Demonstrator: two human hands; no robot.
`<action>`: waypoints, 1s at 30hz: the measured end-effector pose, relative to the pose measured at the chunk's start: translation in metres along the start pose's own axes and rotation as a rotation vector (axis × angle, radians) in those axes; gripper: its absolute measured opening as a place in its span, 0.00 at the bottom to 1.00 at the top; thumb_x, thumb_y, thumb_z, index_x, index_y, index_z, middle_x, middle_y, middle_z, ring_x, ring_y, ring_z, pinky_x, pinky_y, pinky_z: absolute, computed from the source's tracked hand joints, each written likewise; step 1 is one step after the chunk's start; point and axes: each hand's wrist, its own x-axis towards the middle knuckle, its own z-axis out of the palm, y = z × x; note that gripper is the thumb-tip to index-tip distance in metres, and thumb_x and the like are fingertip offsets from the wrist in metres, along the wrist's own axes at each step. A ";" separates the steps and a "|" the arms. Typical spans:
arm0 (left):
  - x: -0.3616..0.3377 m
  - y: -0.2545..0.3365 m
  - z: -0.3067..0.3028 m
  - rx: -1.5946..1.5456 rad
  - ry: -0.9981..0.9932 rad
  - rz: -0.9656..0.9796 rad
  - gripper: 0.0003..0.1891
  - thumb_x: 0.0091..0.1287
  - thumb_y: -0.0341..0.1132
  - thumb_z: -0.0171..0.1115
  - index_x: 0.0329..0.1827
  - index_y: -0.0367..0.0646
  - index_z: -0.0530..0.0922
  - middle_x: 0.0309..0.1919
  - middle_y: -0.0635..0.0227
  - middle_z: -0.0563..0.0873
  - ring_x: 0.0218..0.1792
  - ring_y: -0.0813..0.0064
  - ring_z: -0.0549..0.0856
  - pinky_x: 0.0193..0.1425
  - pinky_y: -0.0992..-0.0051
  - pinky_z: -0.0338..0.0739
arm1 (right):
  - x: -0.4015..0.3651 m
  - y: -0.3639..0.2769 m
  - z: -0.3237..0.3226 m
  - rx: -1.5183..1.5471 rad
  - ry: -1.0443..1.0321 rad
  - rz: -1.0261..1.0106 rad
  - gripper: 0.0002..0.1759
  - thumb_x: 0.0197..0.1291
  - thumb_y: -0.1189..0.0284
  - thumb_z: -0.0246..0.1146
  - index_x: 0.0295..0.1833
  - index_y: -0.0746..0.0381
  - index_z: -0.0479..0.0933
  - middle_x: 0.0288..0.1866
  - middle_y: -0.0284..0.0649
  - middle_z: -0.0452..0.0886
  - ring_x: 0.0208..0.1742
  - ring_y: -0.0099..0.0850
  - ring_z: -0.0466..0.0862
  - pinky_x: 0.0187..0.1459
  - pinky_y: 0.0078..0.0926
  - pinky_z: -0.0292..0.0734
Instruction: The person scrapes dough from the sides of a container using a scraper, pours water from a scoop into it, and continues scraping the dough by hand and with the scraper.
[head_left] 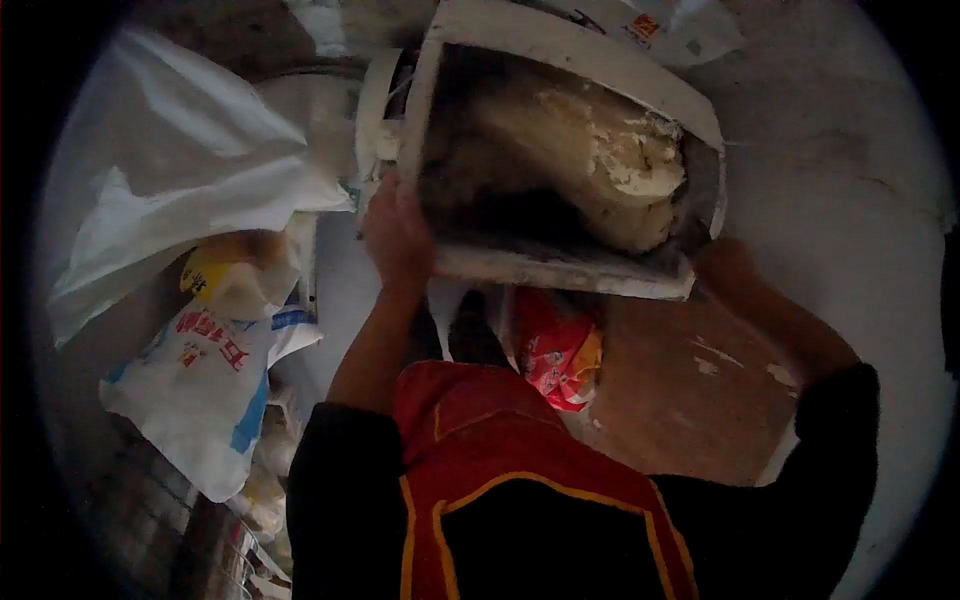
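A box-shaped metal dough mixer tub (560, 268) with a pale, worn rim is in front of me, its open top tilted towards me. Inside lies a large mass of pale dough (560, 130), rough and crumbly at its right end, with dark shadow beneath. My left hand (398, 238) is closed on the tub's near left corner. At the near right corner, my right hand (722, 265) grips the edge; its fingers are partly hidden.
White plastic sheeting (190, 170) hangs at the left above a printed white sack (200, 380). Below the tub sits a red bag (558, 350), beside a brown board (690, 390). Another printed sack (680, 30) lies behind the tub. My red apron (480, 420) is close below.
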 end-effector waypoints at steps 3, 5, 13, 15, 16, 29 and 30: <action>-0.001 0.011 -0.003 -0.049 -0.044 -0.101 0.21 0.68 0.42 0.41 0.54 0.35 0.71 0.47 0.48 0.77 0.49 0.50 0.75 0.54 0.59 0.66 | 0.061 0.001 0.057 0.046 0.578 -0.167 0.06 0.47 0.74 0.58 0.30 0.59 0.80 0.29 0.42 0.79 0.29 0.37 0.81 0.30 0.39 0.76; -0.003 0.010 0.001 -0.056 -0.049 -0.100 0.21 0.68 0.42 0.41 0.54 0.35 0.71 0.47 0.48 0.77 0.49 0.50 0.74 0.54 0.59 0.65 | 0.080 -0.008 0.050 0.039 0.481 -0.052 0.05 0.46 0.74 0.59 0.28 0.60 0.80 0.27 0.42 0.79 0.28 0.38 0.82 0.27 0.38 0.76; -0.010 0.003 0.006 0.253 -0.004 0.291 0.21 0.68 0.41 0.40 0.55 0.33 0.69 0.46 0.48 0.76 0.48 0.51 0.73 0.55 0.59 0.64 | 0.014 0.012 0.025 0.012 0.305 -0.037 0.03 0.42 0.74 0.60 0.25 0.60 0.79 0.23 0.43 0.79 0.25 0.41 0.81 0.26 0.37 0.75; -0.013 0.025 0.009 0.077 -0.052 0.083 0.20 0.67 0.40 0.41 0.55 0.34 0.69 0.46 0.48 0.76 0.48 0.51 0.74 0.54 0.59 0.65 | 0.042 0.016 0.068 -0.060 0.495 -0.169 0.03 0.42 0.74 0.60 0.25 0.60 0.79 0.23 0.43 0.79 0.24 0.40 0.81 0.25 0.37 0.75; -0.009 0.029 0.009 -0.016 -0.052 -0.024 0.20 0.67 0.39 0.41 0.55 0.34 0.69 0.46 0.49 0.76 0.47 0.51 0.74 0.54 0.59 0.65 | 0.069 0.014 0.078 -0.021 0.453 -0.109 0.03 0.42 0.75 0.60 0.25 0.60 0.79 0.23 0.43 0.79 0.25 0.39 0.81 0.25 0.37 0.75; -0.004 0.017 0.001 0.061 0.000 0.161 0.15 0.65 0.34 0.45 0.50 0.36 0.71 0.48 0.52 0.76 0.45 0.51 0.75 0.50 0.60 0.68 | 0.056 0.031 0.042 0.014 0.380 0.035 0.03 0.43 0.74 0.59 0.26 0.59 0.79 0.28 0.43 0.80 0.33 0.38 0.82 0.32 0.37 0.75; -0.004 0.017 0.001 0.014 0.002 0.122 0.15 0.65 0.35 0.46 0.50 0.36 0.71 0.48 0.52 0.76 0.45 0.51 0.75 0.50 0.60 0.68 | 0.078 0.036 0.043 0.016 0.407 0.047 0.04 0.44 0.73 0.59 0.27 0.59 0.78 0.28 0.42 0.80 0.32 0.38 0.81 0.32 0.38 0.76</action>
